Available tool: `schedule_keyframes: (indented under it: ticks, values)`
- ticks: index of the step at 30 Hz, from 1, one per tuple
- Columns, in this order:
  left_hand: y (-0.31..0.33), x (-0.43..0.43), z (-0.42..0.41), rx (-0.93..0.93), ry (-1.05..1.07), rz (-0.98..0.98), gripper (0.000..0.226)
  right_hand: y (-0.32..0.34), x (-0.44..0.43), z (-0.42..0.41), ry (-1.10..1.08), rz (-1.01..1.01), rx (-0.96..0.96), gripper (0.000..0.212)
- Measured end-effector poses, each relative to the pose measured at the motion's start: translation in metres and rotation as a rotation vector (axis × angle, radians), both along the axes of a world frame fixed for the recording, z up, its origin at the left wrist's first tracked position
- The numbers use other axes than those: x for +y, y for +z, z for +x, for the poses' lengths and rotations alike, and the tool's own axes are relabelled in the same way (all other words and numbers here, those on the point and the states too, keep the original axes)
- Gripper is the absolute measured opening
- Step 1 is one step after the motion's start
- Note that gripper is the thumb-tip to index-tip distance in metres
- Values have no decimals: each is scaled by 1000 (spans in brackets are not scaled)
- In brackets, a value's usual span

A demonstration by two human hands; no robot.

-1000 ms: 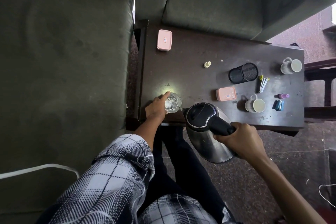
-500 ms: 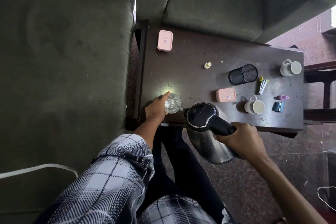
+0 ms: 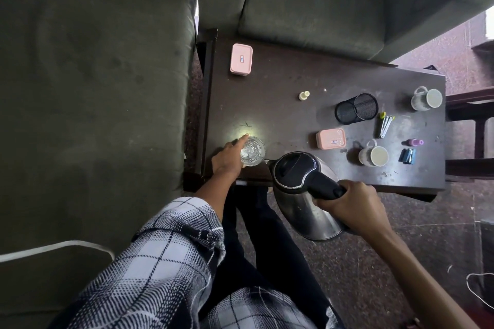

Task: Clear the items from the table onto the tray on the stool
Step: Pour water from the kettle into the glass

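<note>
The left hand [image 3: 227, 159] gripped a glass [image 3: 251, 151] on the bench [image 3: 280, 112]. The right hand [image 3: 352, 205] clenched the handle of a tilted kettle [image 3: 302, 195], spout at the glass.

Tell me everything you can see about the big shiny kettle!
The kettle has a shiny silver metal body and a black lid and handle that look like plastic. The lid is shut. The right hand grips the handle and holds the kettle tilted, its spout pointing at the clear glass near the table edge. The left hand steadies that glass. Most of the kettle hangs over the floor, off the table.
</note>
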State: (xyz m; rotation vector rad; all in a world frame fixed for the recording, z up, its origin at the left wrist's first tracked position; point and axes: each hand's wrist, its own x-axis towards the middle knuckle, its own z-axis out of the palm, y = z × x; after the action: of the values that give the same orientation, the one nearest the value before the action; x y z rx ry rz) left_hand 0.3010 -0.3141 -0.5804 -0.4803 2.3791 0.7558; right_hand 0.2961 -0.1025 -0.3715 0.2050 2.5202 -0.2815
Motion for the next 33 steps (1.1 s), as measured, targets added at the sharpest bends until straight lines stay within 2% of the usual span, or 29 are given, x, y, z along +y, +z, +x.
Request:
schedule_keyframes:
  ticks: [33]
  values:
    - [6, -1, -1, -28, -7, 15, 81, -3, 4, 4, -5, 0, 9, 43]
